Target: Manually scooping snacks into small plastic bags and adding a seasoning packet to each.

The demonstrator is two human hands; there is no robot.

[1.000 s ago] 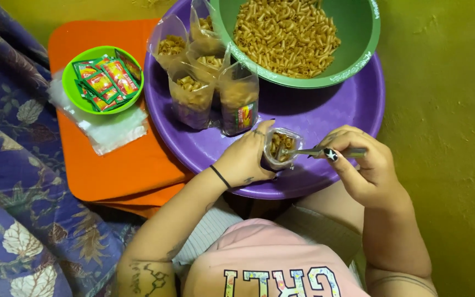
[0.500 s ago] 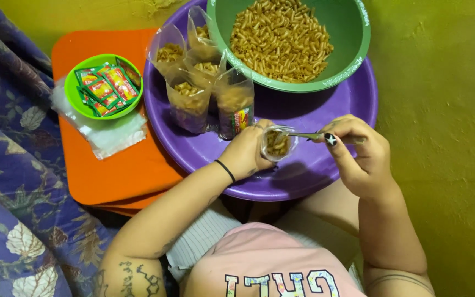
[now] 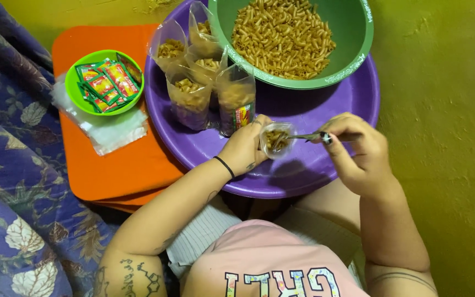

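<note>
My left hand (image 3: pixel 244 147) holds a small clear plastic bag (image 3: pixel 276 140) open over the purple tray (image 3: pixel 325 110); the bag has some brown macaroni snack in it. My right hand (image 3: pixel 355 151) grips a metal spoon (image 3: pixel 306 136) whose tip sits at the bag's mouth. Behind them, a large green bowl (image 3: pixel 353 33) full of the same macaroni rests on the tray. Several filled clear bags (image 3: pixel 193 91) stand upright at the tray's left side.
An orange board (image 3: pixel 111 165) lies left of the tray, carrying a small green bowl (image 3: pixel 75 82) of red and green seasoning sachets and a stack of empty clear bags (image 3: pixel 111 132). Blue floral cloth (image 3: pixel 12 181) covers the far left. Yellow-green floor is on the right.
Both hands and the bag have shifted slightly up and left on the tray. The spoon stays at the bag's mouth, and my right hand has turned a little.
</note>
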